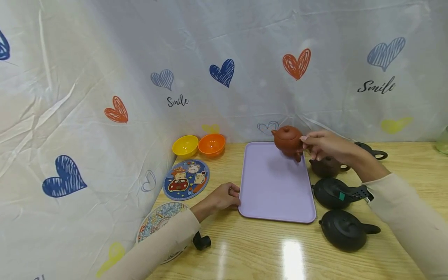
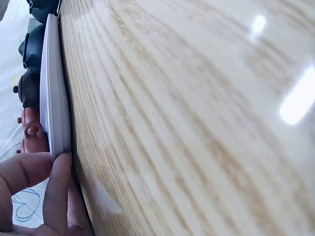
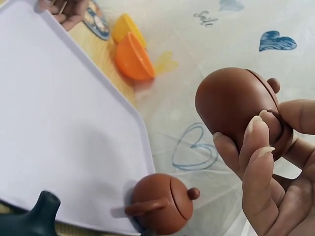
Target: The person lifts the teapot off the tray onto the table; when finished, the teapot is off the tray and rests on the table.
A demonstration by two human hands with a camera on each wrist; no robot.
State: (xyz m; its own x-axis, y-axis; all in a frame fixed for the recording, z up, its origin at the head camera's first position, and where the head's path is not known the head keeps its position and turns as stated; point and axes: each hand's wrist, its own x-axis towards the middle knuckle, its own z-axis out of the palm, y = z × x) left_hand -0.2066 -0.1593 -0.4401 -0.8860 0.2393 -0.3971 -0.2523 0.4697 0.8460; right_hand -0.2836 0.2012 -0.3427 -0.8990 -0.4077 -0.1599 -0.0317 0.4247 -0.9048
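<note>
My right hand (image 1: 307, 149) grips a red-brown clay teapot (image 1: 287, 140) by its handle and holds it in the air over the far right corner of a lilac tray (image 1: 276, 186). In the right wrist view the teapot (image 3: 231, 103) is tilted, with my fingers (image 3: 256, 147) curled round its handle side. My left hand (image 1: 229, 196) holds the tray's near left edge. The left wrist view shows its fingers (image 2: 56, 189) pinching the tray's rim (image 2: 53, 98).
Several dark teapots stand right of the tray: a brown one (image 1: 325, 166) and two black ones (image 1: 332, 192) (image 1: 344, 229). A yellow bowl (image 1: 185, 146) and an orange bowl (image 1: 211, 144) sit by the curtain. Two round mats (image 1: 186, 179) (image 1: 157, 223) lie at left.
</note>
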